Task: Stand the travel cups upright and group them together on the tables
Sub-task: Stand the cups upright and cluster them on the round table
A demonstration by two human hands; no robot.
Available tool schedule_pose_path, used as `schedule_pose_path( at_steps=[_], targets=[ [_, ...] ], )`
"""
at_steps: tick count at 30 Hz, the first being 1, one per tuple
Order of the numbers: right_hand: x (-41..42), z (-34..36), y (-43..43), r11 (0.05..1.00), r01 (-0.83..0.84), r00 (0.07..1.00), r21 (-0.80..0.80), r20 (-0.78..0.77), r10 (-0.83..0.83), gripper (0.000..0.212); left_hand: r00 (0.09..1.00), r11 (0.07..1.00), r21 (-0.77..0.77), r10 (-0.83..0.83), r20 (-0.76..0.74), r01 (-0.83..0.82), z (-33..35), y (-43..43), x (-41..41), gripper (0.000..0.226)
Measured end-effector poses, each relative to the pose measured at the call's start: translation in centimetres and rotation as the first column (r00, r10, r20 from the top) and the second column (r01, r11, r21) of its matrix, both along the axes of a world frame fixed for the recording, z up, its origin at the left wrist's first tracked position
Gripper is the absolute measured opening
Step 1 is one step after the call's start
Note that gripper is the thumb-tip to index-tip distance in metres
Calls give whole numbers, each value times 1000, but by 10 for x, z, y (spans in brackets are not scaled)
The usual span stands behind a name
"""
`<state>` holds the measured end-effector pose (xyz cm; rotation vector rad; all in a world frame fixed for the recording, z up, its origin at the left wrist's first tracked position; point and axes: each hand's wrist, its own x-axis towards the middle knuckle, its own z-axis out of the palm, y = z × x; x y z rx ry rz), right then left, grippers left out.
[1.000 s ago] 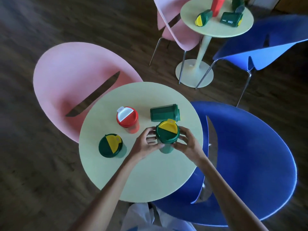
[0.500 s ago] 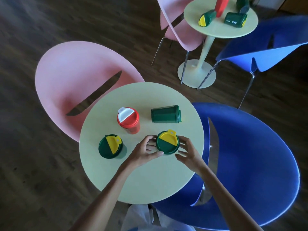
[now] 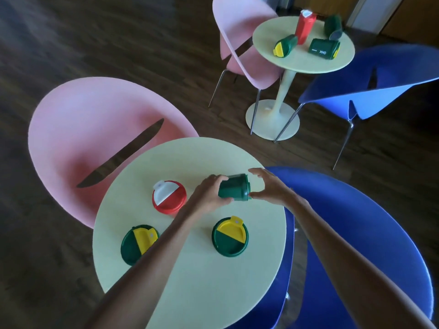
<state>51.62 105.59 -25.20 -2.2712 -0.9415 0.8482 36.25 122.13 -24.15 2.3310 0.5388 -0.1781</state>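
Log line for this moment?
step: righting tipped green cup | left hand: on cup | right hand: at lid end | near table: three cups upright

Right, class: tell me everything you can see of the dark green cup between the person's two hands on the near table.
The dark green cup looks like smooth plastic, wider at its ridged, lidded end, which points right. It lies on its side, slightly tilted, over the near table. The left hand grips its narrower base end; the right hand touches the lid end with its thumb, its fingers spread open above. Whether it touches the tabletop is unclear.
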Motion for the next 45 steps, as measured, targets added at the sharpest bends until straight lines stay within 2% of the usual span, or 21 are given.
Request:
schedule_pose_path(
  at_steps=[4, 7, 11, 14, 18, 20, 22, 25, 29, 32, 37, 45],
  targets=[
    [17, -21, 14, 974, -158, 984, -160, 57, 169, 94, 981, 973, 193, -95, -168, 127, -27, 18, 15, 77],
    [20, -34, 17, 962, -199, 978, -187, 15, 206, 102, 982, 947, 279, -121, -147, 159, -38, 22, 18, 79],
    [22, -39, 18, 979, -164, 986, -124, -35, 161, 96, 991, 937, 322, -125, -51, 135, -41, 23, 20, 69],
    [24, -31, 13, 989, -134, 988, -59, -83, 129, 92, 994, 970, 220, -106, -14, 107, -41, 24, 19, 67],
    [34, 10, 8, 994, -11, 991, 110, -133, 25, 84, 981, 994, -87, 78, 178, -63, -30, 22, 23, 61],
    [40, 30, 10, 946, 149, 961, 288, -266, -70, 81, 950, 945, -286, 222, 219, -155, -19, 15, 29, 59],
    [42, 44, 12, 856, 306, 897, 417, -427, -113, 79, 915, 857, -468, 345, 209, -216, -11, 7, 35, 57],
    [36, 54, 14, 800, 400, 832, 448, -543, -112, 75, 888, 769, -605, 407, 216, -205, -6, -1, 38, 59],
    [20, 52, 5, 815, 381, 835, 437, -540, -101, 74, 909, 736, -656, 373, 188, -167, -6, -5, 30, 60],
    [9, 44, -4, 827, 360, 866, 431, -485, -124, 62, 930, 777, -608, 326, 168, -163, -13, -5, 22, 58],
    [-13, 27, -17, 862, 307, 875, 404, -475, -89, 81, 947, 857, -492, 270, 172, -155, -19, -10, 12, 61],
    [-25, 3, -34, 898, 262, 873, 353, -483, -64, 81, 958, 866, -480, 239, 157, -137, -34, -22, 1, 66]
  ],
)
